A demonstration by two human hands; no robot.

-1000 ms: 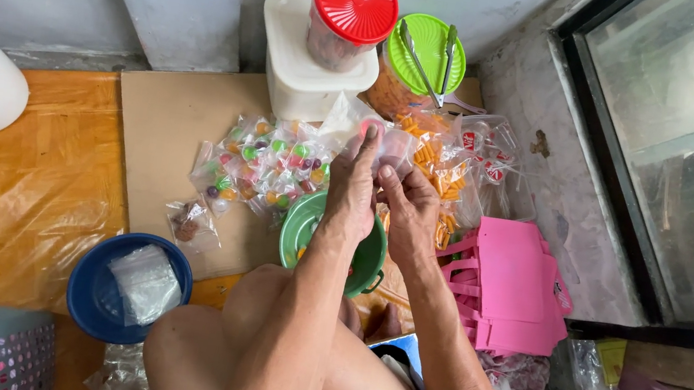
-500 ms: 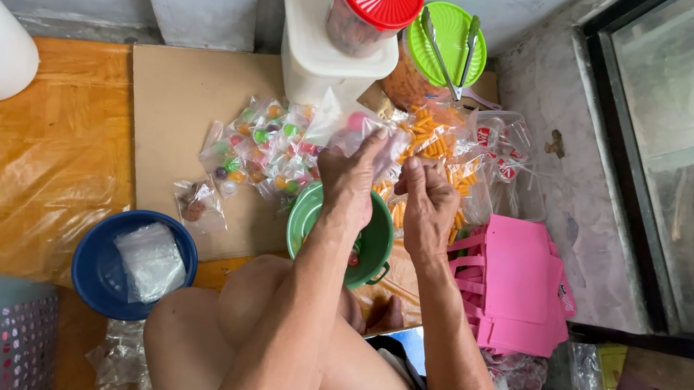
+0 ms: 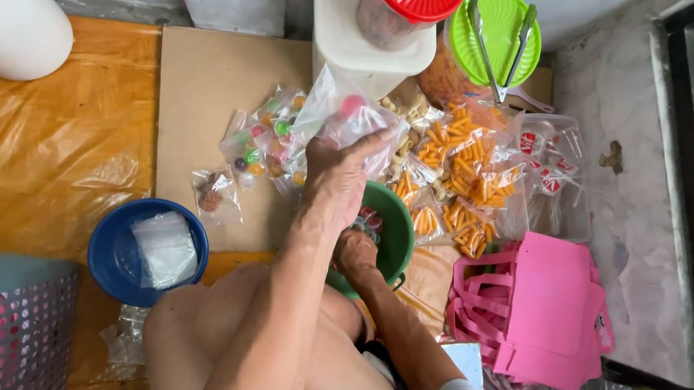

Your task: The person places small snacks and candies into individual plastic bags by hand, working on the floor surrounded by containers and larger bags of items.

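The left hand (image 3: 335, 180) pinches a small clear plastic bag (image 3: 340, 116) with a pink sweet inside, held above the round green plastic bowl (image 3: 397, 230); the bag's long axis runs up the view, away from the person, its far end pointing toward the white lidded tub (image 3: 335, 28); the right hand (image 3: 354, 251) dips into the bowl, its fingers hidden, so its grip cannot be told.

bare cardboard (image 3: 207, 91) left, snack bags (image 3: 460, 175) crowding right
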